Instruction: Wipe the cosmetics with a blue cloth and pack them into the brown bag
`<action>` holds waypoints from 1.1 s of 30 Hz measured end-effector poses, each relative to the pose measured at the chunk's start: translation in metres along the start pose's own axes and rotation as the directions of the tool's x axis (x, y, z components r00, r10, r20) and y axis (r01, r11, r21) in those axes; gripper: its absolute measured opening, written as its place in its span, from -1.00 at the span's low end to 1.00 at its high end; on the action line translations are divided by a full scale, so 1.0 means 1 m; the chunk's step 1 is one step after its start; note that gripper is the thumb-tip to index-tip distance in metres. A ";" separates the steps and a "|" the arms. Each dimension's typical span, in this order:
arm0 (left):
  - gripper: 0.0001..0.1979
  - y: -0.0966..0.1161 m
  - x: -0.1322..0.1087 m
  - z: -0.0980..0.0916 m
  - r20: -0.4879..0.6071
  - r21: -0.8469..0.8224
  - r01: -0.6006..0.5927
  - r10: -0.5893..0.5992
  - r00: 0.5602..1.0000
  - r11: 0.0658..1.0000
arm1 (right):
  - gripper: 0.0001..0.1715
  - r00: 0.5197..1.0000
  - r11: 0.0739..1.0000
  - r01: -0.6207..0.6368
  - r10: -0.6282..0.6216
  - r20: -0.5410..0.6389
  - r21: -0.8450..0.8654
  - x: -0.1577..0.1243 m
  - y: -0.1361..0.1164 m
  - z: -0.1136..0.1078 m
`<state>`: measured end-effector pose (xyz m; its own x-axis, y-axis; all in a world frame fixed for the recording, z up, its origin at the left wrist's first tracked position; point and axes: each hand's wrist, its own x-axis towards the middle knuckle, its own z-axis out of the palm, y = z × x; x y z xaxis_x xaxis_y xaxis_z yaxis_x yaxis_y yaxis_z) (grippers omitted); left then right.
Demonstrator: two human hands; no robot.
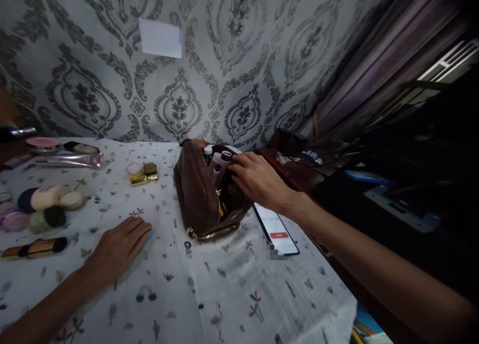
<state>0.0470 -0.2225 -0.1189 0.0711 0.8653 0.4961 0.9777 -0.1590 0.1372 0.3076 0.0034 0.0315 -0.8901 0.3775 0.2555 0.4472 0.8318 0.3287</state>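
Observation:
A brown makeup bag [196, 189] stands unzipped on the cloth-covered table. In its opening show a bottle with a shiny dark cap [225, 156], a white-capped bottle [208, 154] and other small items. My right hand [256, 179] reaches over the bag's right rim with bent fingers. Its fingertips are inside the opening, close beside the dark-capped bottle. The thumb is hidden, so whether they grip the rim or an item cannot be made out. My left hand [121, 241] lies flat on the cloth, holding nothing, left of the bag.
A lit phone [275, 229] lies right of the bag, partly under my right forearm. Small gold-coloured cosmetics [144, 179] sit left of the bag. Farther left are a lotion-coloured bottle [48, 198], a pink tube [71, 160], a gold-and-black stick [35, 247] and several other cosmetics. Patterned fabric hangs behind.

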 end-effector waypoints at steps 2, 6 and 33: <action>-0.63 0.000 0.000 -0.001 -0.008 -0.005 -0.001 0.001 1.000 1.000 | -0.73 0.999 0.999 -0.045 0.045 -0.020 0.001 0.005 0.000 0.000; -0.65 0.000 -0.001 0.000 0.021 -0.007 0.007 -0.007 1.000 1.000 | -0.73 0.994 0.987 0.009 0.010 -0.113 0.162 0.000 -0.017 -0.007; -0.74 -0.040 0.004 -0.056 0.115 0.252 0.354 -0.391 0.913 0.901 | -0.63 0.959 0.181 0.015 0.276 -0.066 0.983 0.028 -0.240 0.092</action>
<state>-0.0030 -0.2392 -0.0745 -0.2946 0.9071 0.3008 0.9556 0.2827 0.0834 0.1671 -0.1483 -0.1237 -0.7240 0.5651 0.3956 -0.0199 0.5561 -0.8309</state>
